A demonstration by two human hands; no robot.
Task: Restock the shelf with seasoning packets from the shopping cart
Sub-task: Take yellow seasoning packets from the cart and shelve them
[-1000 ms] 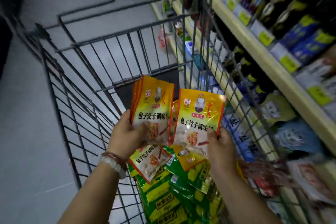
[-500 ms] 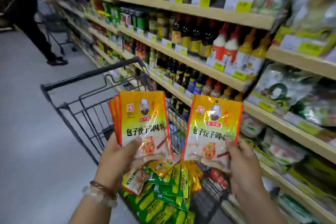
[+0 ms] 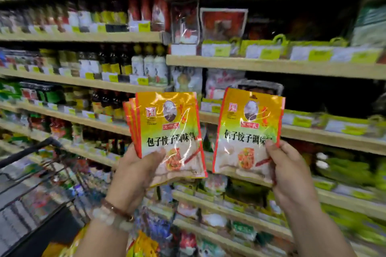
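Observation:
My left hand grips a fanned stack of yellow-and-red seasoning packets by the lower left corner, thumb across the front. My right hand pinches a single matching seasoning packet at its lower right edge. Both are held upright in front of the wooden shelf, which carries bagged goods. The shopping cart is at the lower left, and more yellow packets show at the bottom edge.
Rows of sauce bottles fill the shelves on the left. Red and white bags and green packs sit on the right-hand shelves. Yellow price tags line the shelf fronts. The picture is motion-blurred.
The view swung up from the cart to face the shelves. Both hands lifted their packets out of the cart and hold them higher, in front of the shelf.

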